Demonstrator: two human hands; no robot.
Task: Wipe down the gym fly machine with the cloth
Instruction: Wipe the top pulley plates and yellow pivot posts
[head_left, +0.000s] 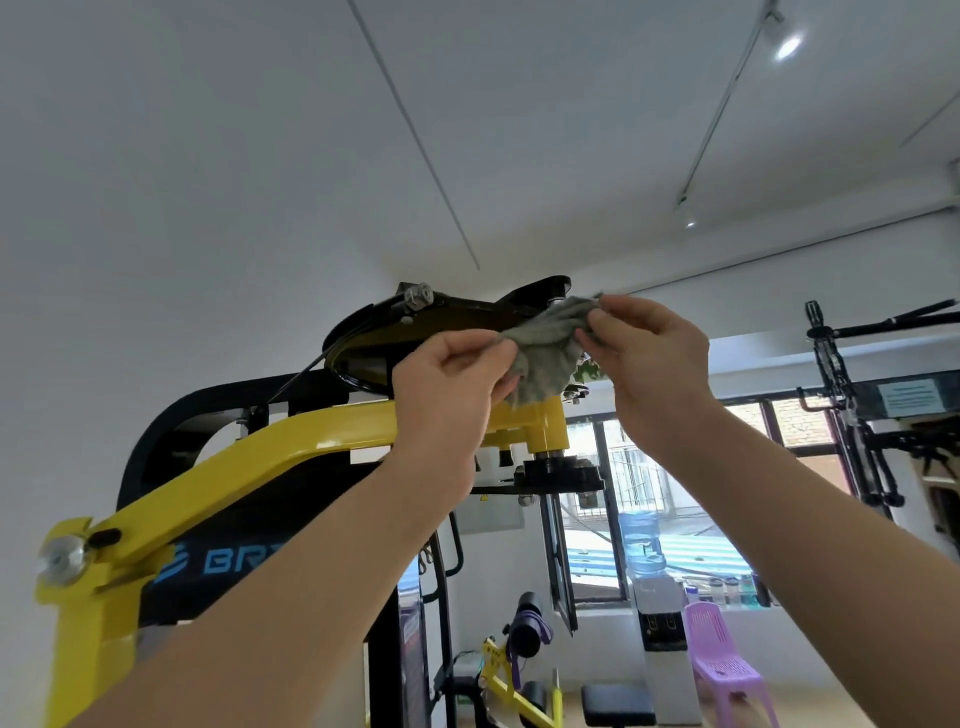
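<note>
The yellow and black fly machine (249, 457) fills the left and centre, seen from below. Its black cam plate (457, 309) sits at the top, above a yellow pivot block (543, 426). A crumpled grey-green cloth (545, 348) hangs in front of the cam, stretched between both hands. My left hand (447, 384) pinches the cloth's left edge. My right hand (649, 348) pinches its upper right corner. Both arms reach upward.
A black cable (296, 379) runs down-left from the cam. A black rack (852, 415) stands at right. Below are a water dispenser (657, 603), a purple plastic chair (722, 660), windows and another yellow machine (509, 691).
</note>
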